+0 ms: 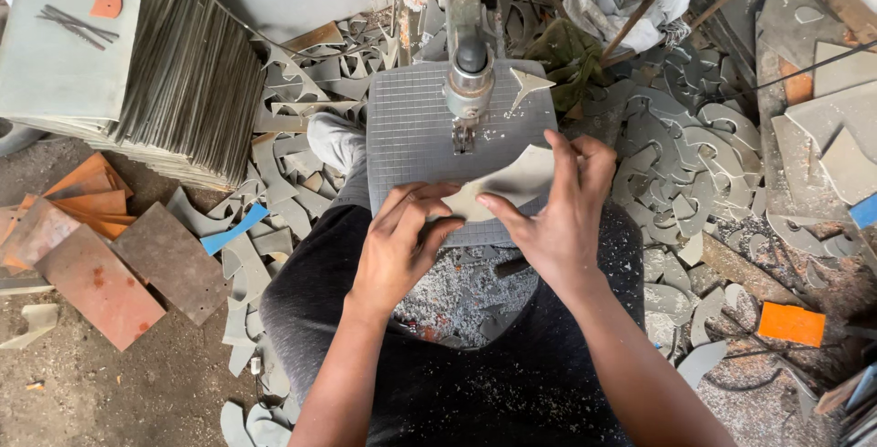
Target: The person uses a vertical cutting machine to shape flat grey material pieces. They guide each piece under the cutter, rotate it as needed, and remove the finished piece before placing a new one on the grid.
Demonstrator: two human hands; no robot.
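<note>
While left hand (399, 244) pinches grey sheet piece (512, 182), right hand (557, 210) grips far edge.

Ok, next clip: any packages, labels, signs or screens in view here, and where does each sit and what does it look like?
None in view: no package, label, sign or screen shows.
What is there: both hands, left hand and right hand, hold a grey cut sheet piece on the grey gridded saw table, with grey offcuts scattered around.
</note>
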